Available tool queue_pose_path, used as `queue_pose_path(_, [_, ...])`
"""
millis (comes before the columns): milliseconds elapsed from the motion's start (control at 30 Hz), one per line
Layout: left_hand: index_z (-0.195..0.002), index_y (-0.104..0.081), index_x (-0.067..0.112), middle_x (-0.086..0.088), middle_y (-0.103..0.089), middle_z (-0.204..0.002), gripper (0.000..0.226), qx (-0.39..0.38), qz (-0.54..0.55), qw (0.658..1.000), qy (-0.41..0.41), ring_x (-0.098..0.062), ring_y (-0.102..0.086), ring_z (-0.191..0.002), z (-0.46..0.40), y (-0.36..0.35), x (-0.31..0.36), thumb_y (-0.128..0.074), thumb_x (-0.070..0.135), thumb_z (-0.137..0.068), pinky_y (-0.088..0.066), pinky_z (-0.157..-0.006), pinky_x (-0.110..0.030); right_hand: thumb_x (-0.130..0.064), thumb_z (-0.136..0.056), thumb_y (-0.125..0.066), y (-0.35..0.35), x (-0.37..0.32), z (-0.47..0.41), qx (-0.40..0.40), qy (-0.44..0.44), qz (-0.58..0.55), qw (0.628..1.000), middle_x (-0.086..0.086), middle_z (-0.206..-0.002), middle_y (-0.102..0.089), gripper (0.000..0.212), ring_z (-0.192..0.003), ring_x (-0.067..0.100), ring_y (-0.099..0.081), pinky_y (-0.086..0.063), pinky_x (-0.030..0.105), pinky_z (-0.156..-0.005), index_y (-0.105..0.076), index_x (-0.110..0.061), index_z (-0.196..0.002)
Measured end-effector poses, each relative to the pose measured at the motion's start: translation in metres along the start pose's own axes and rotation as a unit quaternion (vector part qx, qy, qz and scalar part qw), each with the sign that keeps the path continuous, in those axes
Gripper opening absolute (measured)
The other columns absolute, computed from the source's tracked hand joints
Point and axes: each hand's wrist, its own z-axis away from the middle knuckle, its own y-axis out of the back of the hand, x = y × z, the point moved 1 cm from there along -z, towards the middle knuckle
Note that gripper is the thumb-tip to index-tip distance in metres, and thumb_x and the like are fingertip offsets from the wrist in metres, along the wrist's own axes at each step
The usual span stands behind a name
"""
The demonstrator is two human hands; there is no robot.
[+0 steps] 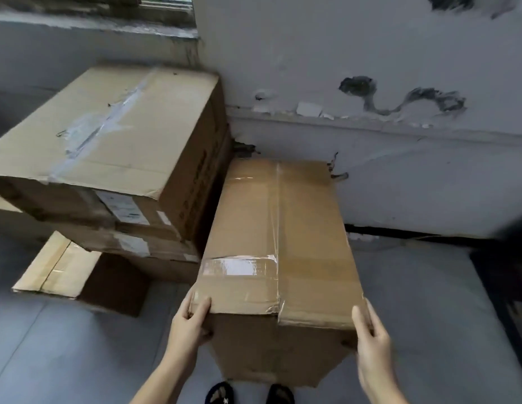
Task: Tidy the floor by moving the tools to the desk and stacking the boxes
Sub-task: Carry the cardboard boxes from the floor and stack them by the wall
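Both Hands on a Taped Carton Beside the Stack

Squarely in the middle of the view, a long brown cardboard box (280,237) sealed with clear tape is held at its near end by a person's two bare hands. The left hand (191,319) grasps the near left corner, thumb lying on the top flap and fingers wrapped onto the side. The right hand (370,336) presses against the near right corner, thumb up along the edge and fingers curved against the box's side. The box's far end reaches toward the wall, and whether its underside rests on the floor cannot be told from this angle.

Just to its left stands a stack of boxes: a large carton (114,132) with torn tape across its top sits on a lower carton (143,252) bearing white labels. The held box's left side lies close beside this stack. Nearer the camera, a small box (79,272) with an open dark side sits on the grey floor (50,360), tucked against the stack's base.

Behind everything, a grey wall (399,185) shows chipped paint and dark patches, with a window ledge (93,27) at upper left. Two dark sandals (248,393) show at the bottom edge, below the box. A dark blurred shape fills the right edge.
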Motion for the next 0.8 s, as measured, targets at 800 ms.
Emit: queue_pose_path(800, [-0.130,-0.048,0.000,-0.012,-0.060,-0.115,0.045,0.144,0.139,0.965,0.167,-0.028,-0.057,-0.108,-0.202,-0.018,-0.062,-0.059,0.021,-0.091,-0.044,-0.096,-0.042,-0.027,-0.099,-0.044,-0.103,0.117,-0.135,-0.048,-0.103,0.143,0.983,-0.006,-0.146,-0.042,0.047,-0.133,0.020,-0.040,-0.033,0.048,-0.111,-0.033,-0.034,-0.144])
